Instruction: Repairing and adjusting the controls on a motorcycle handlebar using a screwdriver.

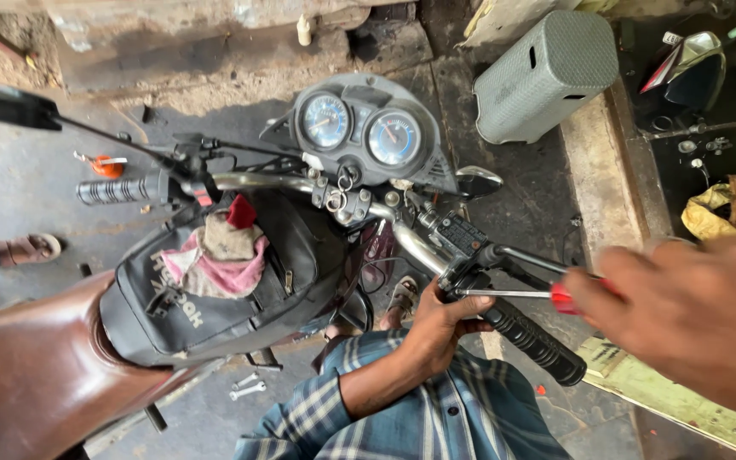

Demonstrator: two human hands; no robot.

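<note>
**Screwdriver lies level, tip toward the handlebar**

The right hand (683, 315) is closed around the red plastic handle of a screwdriver (513, 294). Its thin steel shaft runs leftward, with the tip at the clamp just beside the ribbed black rubber grip (534, 341). Another person's hand (445, 328) (plaid sleeve, from below) holds the chrome bar there. The left hand is out of view.

red screwdriver handle (562, 298), plaid (blue) sleeve (368, 400)
</note>
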